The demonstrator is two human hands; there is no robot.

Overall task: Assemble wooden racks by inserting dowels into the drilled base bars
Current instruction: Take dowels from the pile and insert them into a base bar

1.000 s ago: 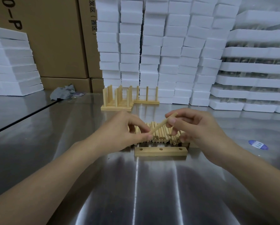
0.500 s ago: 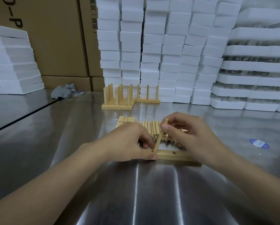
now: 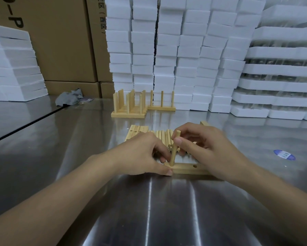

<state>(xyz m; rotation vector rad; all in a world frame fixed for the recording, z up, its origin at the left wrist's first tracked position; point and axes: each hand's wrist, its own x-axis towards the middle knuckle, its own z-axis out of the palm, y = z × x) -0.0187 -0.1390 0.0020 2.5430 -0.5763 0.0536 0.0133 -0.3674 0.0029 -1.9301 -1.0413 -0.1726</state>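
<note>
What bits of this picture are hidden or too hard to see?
Head view only.
- Right end of the base bar: under the right hand, so hole count unknown.
- How deep the dowel sits: hidden inside the bar.
- The loose dowels: mostly behind the left hand and right hand, uncountable.
- Print on the blue sticker: too small to read.

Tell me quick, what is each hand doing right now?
Left hand: grips the base bar.
Right hand: pinches the upright dowel.
</note>
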